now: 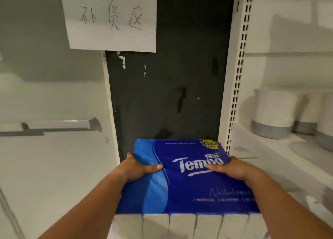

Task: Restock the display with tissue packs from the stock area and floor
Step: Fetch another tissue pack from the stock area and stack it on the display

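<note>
A large blue Tempo tissue pack [187, 190] lies flat in front of me, its white tissue ends showing along the near edge. My left hand [139, 168] grips its left side, thumb on top and fingers under the edge. My right hand [232, 168] grips the right side the same way. The pack sits low in the narrow gap in front of a dark wall panel [167, 87]. What the pack rests on is hidden beneath it.
A paper sign [110, 17] with handwritten characters hangs above on the wall. At the right stands a white shelf unit [270, 159] with a perforated upright [237, 73], holding white-and-grey containers [272, 112]. A white wall with a rail [54, 124] is at the left.
</note>
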The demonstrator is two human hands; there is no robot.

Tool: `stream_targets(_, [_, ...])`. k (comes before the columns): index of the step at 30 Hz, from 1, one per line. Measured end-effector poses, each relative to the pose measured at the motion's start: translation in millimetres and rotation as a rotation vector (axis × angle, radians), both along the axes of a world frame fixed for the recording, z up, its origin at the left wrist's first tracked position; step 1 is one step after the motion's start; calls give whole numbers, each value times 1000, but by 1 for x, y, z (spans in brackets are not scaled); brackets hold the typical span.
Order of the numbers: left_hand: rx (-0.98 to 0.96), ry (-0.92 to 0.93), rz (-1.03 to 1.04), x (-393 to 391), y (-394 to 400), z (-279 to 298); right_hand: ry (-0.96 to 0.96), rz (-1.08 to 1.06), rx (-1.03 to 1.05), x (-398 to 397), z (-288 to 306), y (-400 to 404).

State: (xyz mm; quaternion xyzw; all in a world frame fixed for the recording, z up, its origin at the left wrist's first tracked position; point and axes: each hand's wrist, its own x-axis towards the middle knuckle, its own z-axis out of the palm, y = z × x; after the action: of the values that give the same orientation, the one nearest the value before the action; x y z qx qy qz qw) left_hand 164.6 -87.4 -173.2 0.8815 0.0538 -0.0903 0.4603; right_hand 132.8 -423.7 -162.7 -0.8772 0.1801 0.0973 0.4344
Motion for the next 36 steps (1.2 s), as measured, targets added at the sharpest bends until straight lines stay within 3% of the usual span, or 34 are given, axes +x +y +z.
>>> stream_targets(5, [74,3,-16,9,7,-13,-32,31,65,-5,2,1])
stream_targets(11, [173,-119,54,-63,0,20,-198,112,18,-32,19,18])
stream_targets(19, [107,-568,253,-174,55,81,-614,89,-138,-104,90,82])
stream_targets(26, [118,-980,485,-306,148,104,-1001,76,213,-189,83,209])
stream_targets(33, [258,-1110,643,-462,263,100,-1025,215,593,-266,58,354])
stream_targets(36, [359,-1107,737,-519,304,97,-1050,308,618,-303,60,410])
